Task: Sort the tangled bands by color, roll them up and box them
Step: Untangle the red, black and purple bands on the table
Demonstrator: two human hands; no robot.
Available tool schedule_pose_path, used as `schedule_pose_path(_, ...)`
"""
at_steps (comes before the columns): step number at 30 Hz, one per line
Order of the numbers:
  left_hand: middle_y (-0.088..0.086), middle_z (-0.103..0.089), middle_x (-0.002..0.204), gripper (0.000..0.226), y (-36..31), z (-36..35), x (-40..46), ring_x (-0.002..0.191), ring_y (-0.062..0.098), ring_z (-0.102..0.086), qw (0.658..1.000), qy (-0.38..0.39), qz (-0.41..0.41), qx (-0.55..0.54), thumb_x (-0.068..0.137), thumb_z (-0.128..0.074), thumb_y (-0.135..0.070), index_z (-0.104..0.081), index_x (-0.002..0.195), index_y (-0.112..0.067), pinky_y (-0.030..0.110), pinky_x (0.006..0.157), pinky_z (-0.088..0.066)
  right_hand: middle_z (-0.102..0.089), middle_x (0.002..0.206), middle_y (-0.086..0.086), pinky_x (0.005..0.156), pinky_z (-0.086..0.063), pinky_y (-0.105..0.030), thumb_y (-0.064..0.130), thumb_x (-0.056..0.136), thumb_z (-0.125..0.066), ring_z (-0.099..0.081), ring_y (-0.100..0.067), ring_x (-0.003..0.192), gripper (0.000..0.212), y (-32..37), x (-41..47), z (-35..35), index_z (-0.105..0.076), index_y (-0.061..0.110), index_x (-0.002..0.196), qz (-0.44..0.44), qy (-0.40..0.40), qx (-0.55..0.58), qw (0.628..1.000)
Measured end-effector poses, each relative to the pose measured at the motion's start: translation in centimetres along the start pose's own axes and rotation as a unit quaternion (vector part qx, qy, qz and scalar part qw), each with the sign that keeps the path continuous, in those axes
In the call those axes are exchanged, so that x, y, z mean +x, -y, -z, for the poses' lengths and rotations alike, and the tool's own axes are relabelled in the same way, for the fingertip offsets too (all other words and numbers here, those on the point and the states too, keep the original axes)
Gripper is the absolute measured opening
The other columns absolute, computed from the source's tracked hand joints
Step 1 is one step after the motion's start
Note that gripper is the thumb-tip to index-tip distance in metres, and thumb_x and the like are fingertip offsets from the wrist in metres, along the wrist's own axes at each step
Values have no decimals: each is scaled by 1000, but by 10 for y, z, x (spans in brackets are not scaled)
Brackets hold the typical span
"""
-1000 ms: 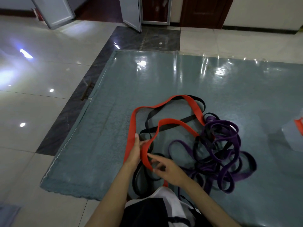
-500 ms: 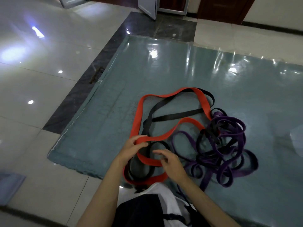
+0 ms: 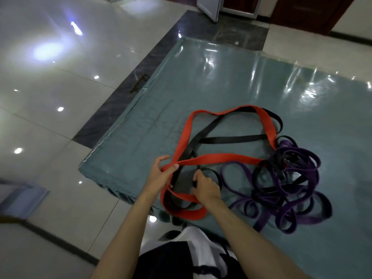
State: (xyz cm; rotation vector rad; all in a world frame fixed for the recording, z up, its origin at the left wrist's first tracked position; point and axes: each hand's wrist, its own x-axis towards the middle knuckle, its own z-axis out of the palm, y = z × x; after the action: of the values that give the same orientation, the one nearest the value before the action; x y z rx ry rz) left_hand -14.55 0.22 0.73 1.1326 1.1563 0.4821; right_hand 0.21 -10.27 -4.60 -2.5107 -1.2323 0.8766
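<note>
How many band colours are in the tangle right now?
3. The flat red elastic band loops nearest, pinched by the left hand; a black flat band threads through it; purple bands pile rightward. Others may be buried.

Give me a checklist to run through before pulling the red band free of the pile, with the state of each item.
1. Left hand has a grip on the red band: ok, thumb and fingers pinch it where the strap crosses itself.
2. Right hand has a grip on a band: cannot tell, its fingers curl at the black band loop, but the hold is hidden.
3. Red band free of black band: not ok, black passes through the red loops.
4. Red band free of the purple bands: not ok, its far end runs into that tangle.
5. Bands lie on the mat: ok.
6. Box within reach: cannot tell, none in view.
</note>
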Motion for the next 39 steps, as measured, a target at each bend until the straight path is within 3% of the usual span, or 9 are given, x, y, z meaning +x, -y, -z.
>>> schedule_pose_path(6, 6, -76, 113, 35, -13, 15, 2, 72, 6, -65, 996, 57, -69, -14, 89, -63, 15, -63, 103, -18, 19, 52, -49, -72, 96, -8, 73, -54, -42, 16, 86, -62, -69, -37, 92, 28, -26, -3, 8, -47, 24, 108, -12, -68, 22, 997)
schedule_pose_path(12, 5, -73, 79, 45, -31, 17, 27, 63, 21, -57, 970, 93, -112, 193, 85, -59, 11, -80, 103, -24, 23, 46, -44, -73, 92, 2, 67, -55, -38, 14, 90, -65, -70, -28, 88, 27, -73, -8, 44, -56, 30, 110, -41, -237, 76, 968)
schedule_pose_path(14, 12, -66, 71, 48, -32, 20, 39, 56, 13, -51, 951, 99, -129, 262, 82, -59, 9, -80, 103, -28, 21, 47, -44, -74, 97, 4, 69, -57, -38, 14, 91, -66, -68, -26, 93, 28, -85, -6, 61, -60, 32, 111, -45, -291, 82, 952)
schedule_pose_path(17, 4, -72, 99, 48, -22, 20, 57, 74, 6, -64, 931, 81, -168, 315, 76, -60, -3, -78, 106, -36, 29, 73, -55, -74, 98, 3, 68, -57, -42, 11, 91, -67, -62, -28, 96, 30, -106, -5, 80, -64, 31, 114, -67, -343, 46, 936)
schedule_pose_path(19, 4, -71, 118, 50, 2, 20, 76, 95, 19, -69, 928, 48, -151, 336, 78, -64, -2, -74, 114, -35, 43, 88, -57, -73, 98, 2, 68, -57, -44, 11, 89, -69, -59, -28, 98, 31, -121, -7, 87, -65, 30, 113, -89, -337, 13, 937)
schedule_pose_path(21, 5, -70, 127, 51, 37, 23, 98, 112, 28, -68, 912, 34, -108, 395, 72, -66, -32, -64, 122, -46, 48, 98, -55, -72, 98, 3, 67, -57, -44, 10, 88, -71, -60, -27, 96, 30, -136, -11, 86, -65, 29, 111, -97, -304, -8, 948)
schedule_pose_path(25, 9, -46, 145, 75, 48, 6, 74, 138, 37, -45, 842, 54, 13, 537, 72, -75, -61, -48, 141, -46, 51, 112, -44, -72, 108, 5, 72, -59, -47, 9, 92, -67, -65, -25, 98, 31, -154, -20, 71, -61, 30, 113, -81, -228, 33, 970)
schedule_pose_path(30, 14, -49, 135, 72, 45, -16, 60, 126, 40, -50, 847, -35, -31, 530, 74, -85, -44, -55, 137, -24, 48, 104, -46, -66, 111, 2, 84, -55, -44, 9, 96, -64, -54, -24, 110, 27, -154, -24, 65, -63, 23, 119, -41, -196, 54, 978)
schedule_pose_path(39, 24, -61, 99, 43, 28, -25, 92, 93, 44, -62, 864, -12, -68, 498, 67, -79, -13, -56, 103, -9, 43, 78, -53, -57, 105, 10, 97, -49, -34, 12, 99, -61, -49, -17, 111, 20, -158, -19, 64, -68, 21, 116, 2, -155, 48, 987)
